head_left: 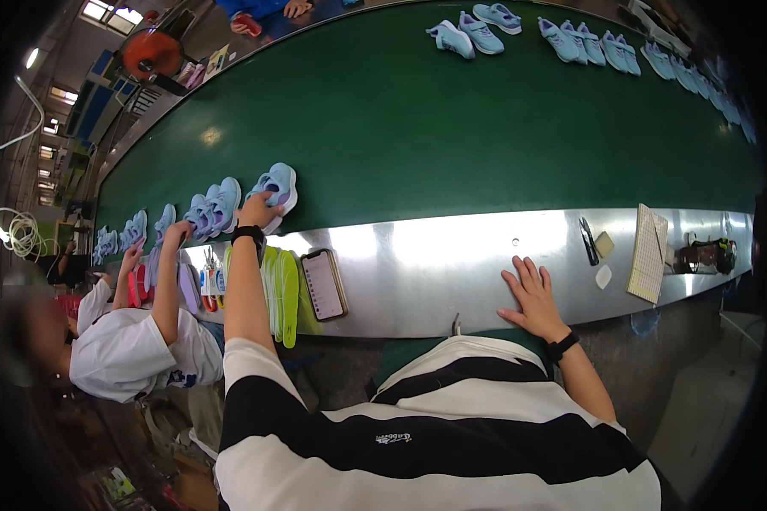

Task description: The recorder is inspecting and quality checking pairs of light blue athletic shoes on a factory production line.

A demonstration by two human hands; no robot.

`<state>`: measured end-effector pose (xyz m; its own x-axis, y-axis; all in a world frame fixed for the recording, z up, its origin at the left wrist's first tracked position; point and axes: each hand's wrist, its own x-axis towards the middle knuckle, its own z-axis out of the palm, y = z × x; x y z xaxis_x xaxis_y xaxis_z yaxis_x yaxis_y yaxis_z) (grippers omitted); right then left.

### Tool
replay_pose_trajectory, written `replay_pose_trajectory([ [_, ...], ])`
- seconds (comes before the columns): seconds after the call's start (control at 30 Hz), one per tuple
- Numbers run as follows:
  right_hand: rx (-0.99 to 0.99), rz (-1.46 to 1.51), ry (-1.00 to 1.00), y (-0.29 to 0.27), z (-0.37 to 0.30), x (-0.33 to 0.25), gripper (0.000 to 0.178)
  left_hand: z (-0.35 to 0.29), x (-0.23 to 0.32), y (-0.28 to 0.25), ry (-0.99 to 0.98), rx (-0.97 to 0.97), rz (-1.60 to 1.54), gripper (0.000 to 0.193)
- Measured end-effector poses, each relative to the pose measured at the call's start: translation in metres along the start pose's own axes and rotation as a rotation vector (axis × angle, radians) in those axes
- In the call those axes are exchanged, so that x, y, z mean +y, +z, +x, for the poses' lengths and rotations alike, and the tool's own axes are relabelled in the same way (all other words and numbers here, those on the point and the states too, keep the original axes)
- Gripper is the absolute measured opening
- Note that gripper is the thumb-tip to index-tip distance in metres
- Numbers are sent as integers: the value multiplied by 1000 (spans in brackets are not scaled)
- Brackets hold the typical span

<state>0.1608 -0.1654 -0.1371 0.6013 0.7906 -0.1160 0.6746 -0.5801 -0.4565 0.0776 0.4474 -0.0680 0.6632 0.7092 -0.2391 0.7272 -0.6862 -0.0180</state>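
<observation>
"Head view: what has the left hand [259,213] got?"

"Its fingers are closed on a pair of shoes [279,181], pale blue uppers, lavender lining, thick white rounded soles. They're at the near edge of the smooth green belt [383,128], to the left. Whether they touch it, I can't tell."

"And the right hand [533,300]?"

"Wide, fingers fanned, palm down on the shiny metal ledge [418,264], holding nothing."

"What's around them?"

"A flat phone [325,284] with rounded corners lies between the hands, beside bright green flat strips [283,294]; the left forearm covers some of those. Right of the right hand are a slim black tool [588,241], a small beige block [604,244], a white chip [603,277] and a paper pad [648,255]."

"Anything crowding the left side?"

"More blue shoes [216,207] stand close by, and a co-worker [149,353] in a white shirt reaches toward the row. Other shoes [477,34] line the belt's far side."
</observation>
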Motion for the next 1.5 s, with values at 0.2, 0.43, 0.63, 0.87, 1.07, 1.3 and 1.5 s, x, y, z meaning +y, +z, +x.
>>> replay_pose_trajectory([
  [0.2, 15, 19, 14, 6, -9, 8, 75, -117, 129, -14, 324, -40, -313, 54],
  [0.43, 470, 481, 60, -10, 13, -13, 63, -279, 211, 54, 533, -315, -927, 54],
  [0.63, 294, 692, 288, -14, 2, 4, 54, -306, 226, 131, 310, -625, -1176, 65],
  [0.87, 177, 888, 236, -2, -5, 3, 59, -289, 238, 135, 369, -513, -1116, 78],
  [1.07, 109, 906, 322, 5, -24, 7, 73, -294, 245, 128, 367, -418, -984, 63],
  [1.3, 159, 1193, 301, -10, -3, -7, 58, -285, 230, 125, 317, -489, -1481, 45],
  [1.5, 109, 1639, 259, -42, 10, -53, 49, -292, 220, 84, 182, -598, -1729, 38],
])
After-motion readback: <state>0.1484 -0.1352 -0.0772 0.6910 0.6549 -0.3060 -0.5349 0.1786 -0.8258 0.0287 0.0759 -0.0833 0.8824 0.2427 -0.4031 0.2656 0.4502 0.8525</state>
